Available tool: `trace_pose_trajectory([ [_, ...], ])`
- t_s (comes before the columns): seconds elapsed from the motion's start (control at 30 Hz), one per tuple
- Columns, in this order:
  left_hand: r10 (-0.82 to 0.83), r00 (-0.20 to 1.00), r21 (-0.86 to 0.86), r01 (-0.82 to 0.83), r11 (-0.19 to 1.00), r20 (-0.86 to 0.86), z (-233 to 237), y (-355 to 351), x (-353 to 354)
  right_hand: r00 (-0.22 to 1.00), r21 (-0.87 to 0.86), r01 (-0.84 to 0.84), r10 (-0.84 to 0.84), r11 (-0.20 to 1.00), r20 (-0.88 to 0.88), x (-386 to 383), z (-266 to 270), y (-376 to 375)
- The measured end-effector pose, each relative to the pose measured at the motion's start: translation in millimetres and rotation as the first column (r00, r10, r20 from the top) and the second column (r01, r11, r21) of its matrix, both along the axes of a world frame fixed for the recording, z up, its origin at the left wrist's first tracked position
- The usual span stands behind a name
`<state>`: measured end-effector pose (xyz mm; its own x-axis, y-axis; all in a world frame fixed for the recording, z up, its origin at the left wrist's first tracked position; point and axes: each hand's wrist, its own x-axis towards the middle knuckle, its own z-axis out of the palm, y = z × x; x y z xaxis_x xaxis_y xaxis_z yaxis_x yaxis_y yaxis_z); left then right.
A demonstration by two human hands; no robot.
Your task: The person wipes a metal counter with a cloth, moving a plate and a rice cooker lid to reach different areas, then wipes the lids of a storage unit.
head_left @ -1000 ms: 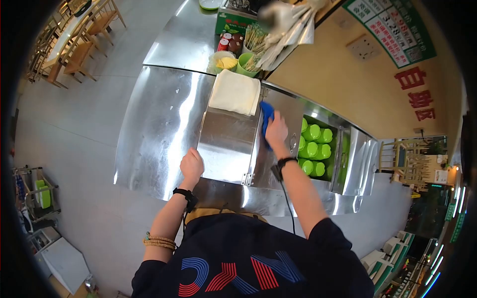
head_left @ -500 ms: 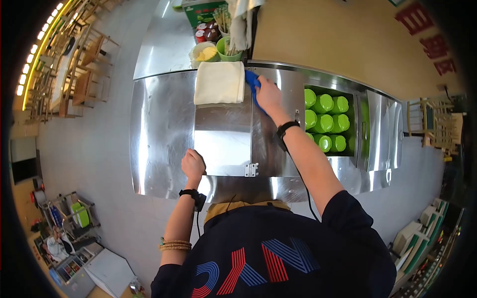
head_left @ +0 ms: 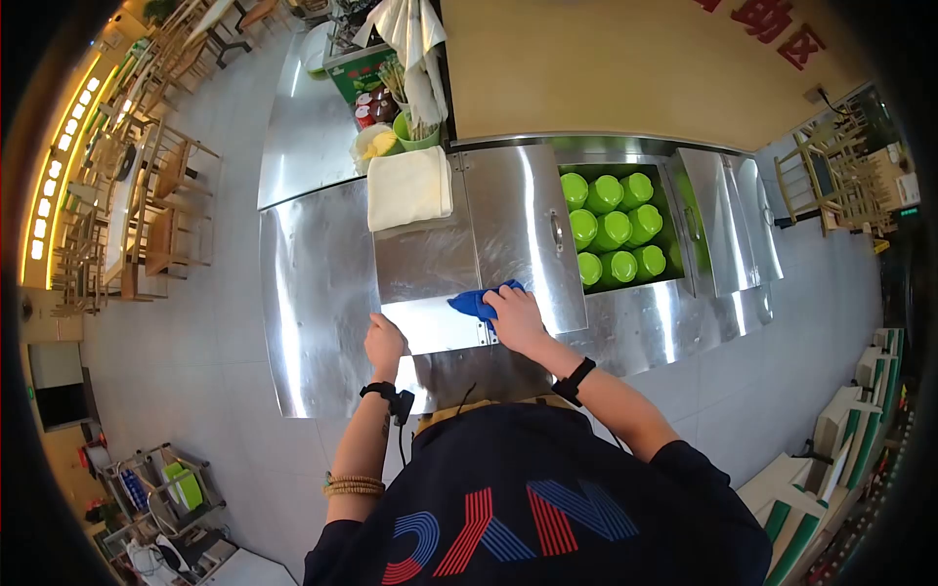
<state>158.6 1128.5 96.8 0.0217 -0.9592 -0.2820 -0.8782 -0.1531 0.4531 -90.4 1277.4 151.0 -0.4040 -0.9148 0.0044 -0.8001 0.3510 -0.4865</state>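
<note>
My right hand presses a bunched blue cloth on the steel counter lid, beside the hinge near the front edge. My left hand is closed at the lid's front left corner, and whatever its fingers grip is too hidden to make out. A folded cream towel lies flat toward the back of the lid.
Bright green cups stand in rows in an open bay to the right. Behind the towel are a green container of sticks, a yellow-filled bowl and bottles. Chairs stand at left.
My right hand has brought the blue cloth from the back edge of the counter down to near its front edge. The whole view has turned and shifted a little.
</note>
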Motion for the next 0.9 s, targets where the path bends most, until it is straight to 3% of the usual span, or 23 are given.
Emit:
trace_pose_trajectory([
  [0.03, -0.007, 1.0, 0.0, 0.007, 1.0, 0.002, -1.0, 0.6, 1.3, 0.997, 0.082, -0.068, 0.066, 0.994, 0.03, 16.2, 3.2, 22.6],
  [0.1, 0.053, 0.998, 0.091, -0.051, 0.995, -0.024, 0.9, -0.5, 0.0, 0.996, 0.035, -0.071, 0.069, 0.997, 0.054, 11.4, -0.4, 20.9],
  [0.2, 0.109, 0.994, 0.039, -0.109, 0.993, -0.011, 8.8, 4.3, -7.8, 0.995, -0.105, -0.093, 0.091, 0.99, -0.032, -8.9, -13.9, 2.2],
  [0.33, 0.126, 0.989, 0.015, -0.125, 0.992, -0.074, 12.1, 5.0, -10.1, 0.988, -0.007, 0.044, -0.045, 0.999, -0.151, -68.2, -12.0, -60.5],
  [0.47, 0.129, 0.992, -0.045, -0.129, 0.991, 0.004, 2.0, 3.3, -10.4, 0.942, -0.008, 0.201, -0.196, 0.98, -0.272, -160.2, -22.9, -127.7],
  [0.6, 0.144, 0.987, -0.096, -0.137, 0.986, 0.073, 4.9, 0.8, -12.9, 0.93, 0.092, 0.318, -0.292, 0.944, -0.225, -239.6, -25.6, -163.8],
  [0.73, 0.126, 0.991, -0.071, -0.122, 0.99, 0.053, -2.0, 3.1, -9.8, 0.967, 0.018, 0.097, -0.09, 0.995, -0.239, -265.9, -33.6, -149.8],
  [0.87, 0.149, 0.987, -0.076, -0.144, 0.987, 0.068, 3.4, 4.1, -12.8, 0.973, -0.048, -0.017, 0.005, 0.999, -0.231, -260.8, -41.2, -104.8],
  [0.9, 0.159, 0.986, -0.08, -0.155, 0.985, 0.056, 3.9, 4.0, -11.7, 0.994, -0.037, 0.02, -0.024, 0.999, -0.109, -255.1, -39.8, -91.0],
])
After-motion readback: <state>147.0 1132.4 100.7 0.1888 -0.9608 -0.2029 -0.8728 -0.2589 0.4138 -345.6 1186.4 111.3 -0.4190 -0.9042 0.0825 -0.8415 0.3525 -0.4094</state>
